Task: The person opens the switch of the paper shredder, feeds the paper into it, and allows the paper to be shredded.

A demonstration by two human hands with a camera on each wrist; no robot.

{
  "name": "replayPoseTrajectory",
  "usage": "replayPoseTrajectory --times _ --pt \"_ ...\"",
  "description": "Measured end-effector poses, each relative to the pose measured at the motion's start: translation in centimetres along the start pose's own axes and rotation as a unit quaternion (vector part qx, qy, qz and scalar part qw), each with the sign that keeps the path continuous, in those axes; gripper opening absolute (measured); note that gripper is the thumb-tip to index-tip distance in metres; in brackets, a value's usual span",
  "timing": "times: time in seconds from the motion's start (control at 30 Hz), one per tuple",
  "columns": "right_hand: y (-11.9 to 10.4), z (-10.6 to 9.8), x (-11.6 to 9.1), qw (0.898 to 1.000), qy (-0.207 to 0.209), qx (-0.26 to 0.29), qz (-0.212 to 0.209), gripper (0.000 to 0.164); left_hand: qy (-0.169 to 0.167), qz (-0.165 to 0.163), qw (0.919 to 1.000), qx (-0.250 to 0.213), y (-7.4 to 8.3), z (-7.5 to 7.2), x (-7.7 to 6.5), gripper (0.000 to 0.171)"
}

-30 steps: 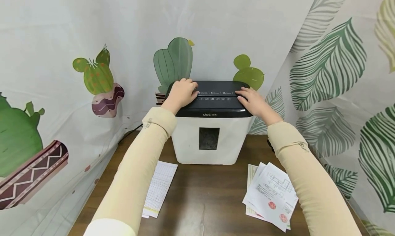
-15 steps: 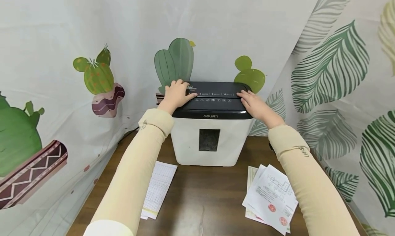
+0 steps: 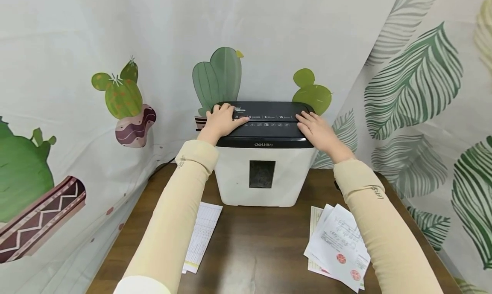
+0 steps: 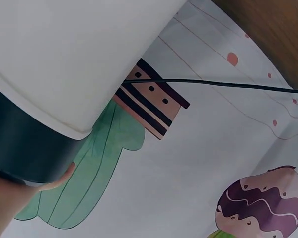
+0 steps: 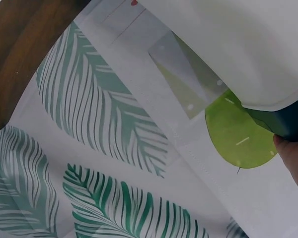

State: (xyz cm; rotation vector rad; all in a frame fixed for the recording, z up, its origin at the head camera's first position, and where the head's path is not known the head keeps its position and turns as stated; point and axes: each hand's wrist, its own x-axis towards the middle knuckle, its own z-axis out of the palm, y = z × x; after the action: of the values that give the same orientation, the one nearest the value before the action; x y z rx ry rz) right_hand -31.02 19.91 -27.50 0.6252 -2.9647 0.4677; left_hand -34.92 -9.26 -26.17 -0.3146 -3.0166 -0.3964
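Note:
A white paper shredder [image 3: 231,174] with a black top [image 3: 265,131] and a dark front window stands upright on the table. My left hand [image 3: 221,122] rests on the left end of the black top, thumb stretched inward and fingers toward the back edge. On the right end lies my right hand [image 3: 317,131], its fingers extended over the top. In the left wrist view, a finger [image 4: 59,181] shows past the corner of the black top. Part of the right hand [image 5: 294,156] touches the black top in the right wrist view; its remaining fingers are out of frame.
Printed sheets [image 3: 203,232] lie at left on the brown table [image 3: 246,243], partly under my left sleeve. Another paper pile [image 3: 338,243] with red stamps lies at right. A black cord [image 4: 213,83] runs behind the shredder, before a patterned curtain [image 3: 161,38].
My left hand has slid slightly left on the black top, and its thumb has spread out from the fingers. The right hand stays on the right end with its fingers a little shifted.

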Motion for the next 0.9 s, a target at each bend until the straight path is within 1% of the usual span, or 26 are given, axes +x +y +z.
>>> replayPoseTrajectory --times 0.2,0.4,0.5,0.63,0.9 --pt "0.3 0.4 -0.6 1.0 0.0 -0.002 0.011 0.052 -0.016 0.019 0.9997 -0.01 0.1 0.6 -0.1 0.078" --pt "0.3 1.1 -0.2 1.0 0.008 0.009 0.005 0.054 -0.018 0.015 0.9997 -0.01 -0.9 0.9 0.0 0.077" --pt "0.1 1.0 -0.2 1.0 0.012 0.013 0.006 0.054 -0.021 0.02 0.9995 -0.009 -1.1 0.8 0.2 0.077" --pt "0.0 0.6 -0.2 1.0 0.012 0.016 0.006 0.053 -0.025 0.027 0.9993 -0.01 -1.0 0.4 0.4 0.077" --pt "0.1 0.4 0.0 1.0 0.018 0.01 0.002 0.055 -0.045 0.035 0.9983 0.009 -0.9 -0.2 0.3 0.073"
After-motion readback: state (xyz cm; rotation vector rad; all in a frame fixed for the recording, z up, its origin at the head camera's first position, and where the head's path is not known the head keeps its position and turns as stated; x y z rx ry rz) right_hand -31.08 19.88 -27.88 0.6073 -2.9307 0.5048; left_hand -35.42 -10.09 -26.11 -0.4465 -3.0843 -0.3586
